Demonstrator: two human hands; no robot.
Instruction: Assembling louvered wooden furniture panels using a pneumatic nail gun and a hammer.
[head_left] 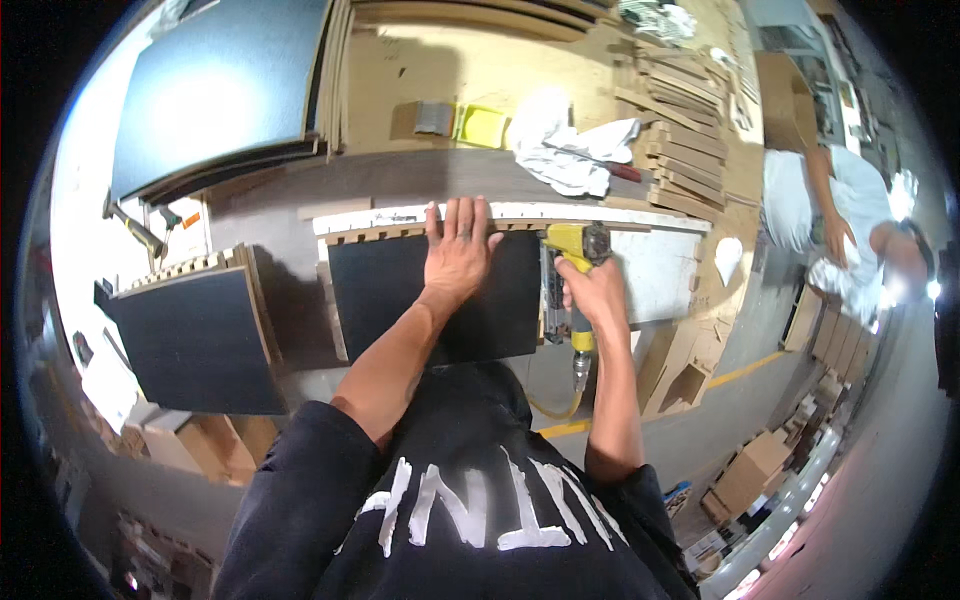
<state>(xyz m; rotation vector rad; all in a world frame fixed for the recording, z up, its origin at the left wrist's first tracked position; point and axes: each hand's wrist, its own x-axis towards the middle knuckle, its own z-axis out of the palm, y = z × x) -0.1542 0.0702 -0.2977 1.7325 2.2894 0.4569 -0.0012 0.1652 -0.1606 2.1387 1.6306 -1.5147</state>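
A left hand is pressing flat, fingers spread, on a black panel while the right hand is gripping a yellow nail gun.

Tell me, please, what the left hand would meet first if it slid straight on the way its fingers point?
Probably the white strip at the far edge of the black panel: the left hand lies flat, fingertips about reaching it.

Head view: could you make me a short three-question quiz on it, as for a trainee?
1. True or false: the left hand lies flat on the black panel.
2. The right hand grips: A) a brush, B) a yellow nail gun, C) a white rag.
3. Fill in: a second black panel lies to the person's ____.

Key: 1 true; 2 B; 3 left.
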